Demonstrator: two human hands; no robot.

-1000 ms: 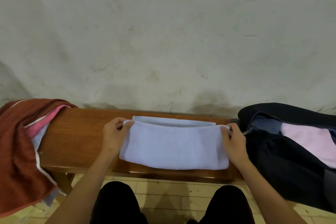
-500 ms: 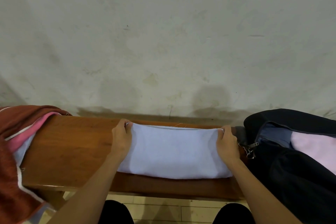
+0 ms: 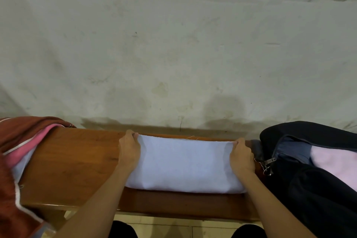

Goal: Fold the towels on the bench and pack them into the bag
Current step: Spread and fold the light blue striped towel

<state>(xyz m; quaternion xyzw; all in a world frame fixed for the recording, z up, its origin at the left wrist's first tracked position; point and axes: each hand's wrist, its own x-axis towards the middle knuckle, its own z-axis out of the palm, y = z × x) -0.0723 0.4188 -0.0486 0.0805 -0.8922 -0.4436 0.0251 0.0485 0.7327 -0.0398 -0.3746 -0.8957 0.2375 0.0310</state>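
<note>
Your left hand (image 3: 129,151) pinches the far left corner of the pale blue towel (image 3: 183,164), and your right hand (image 3: 241,157) pinches its far right corner. The towel lies folded flat on the wooden worktop (image 3: 77,164), between your hands. The dark bag (image 3: 316,189) stands open just right of it, with a pink towel (image 3: 336,164) inside. More towels (image 3: 17,150) are piled at the left end.

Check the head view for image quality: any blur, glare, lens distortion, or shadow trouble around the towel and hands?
Head view: sharp, no motion blur on the left hand, right hand or pale blue towel; soft even light, no glare; wide-angle bowing curves the bench edge and wall crack; the dark bag loses detail in shadow.
</note>
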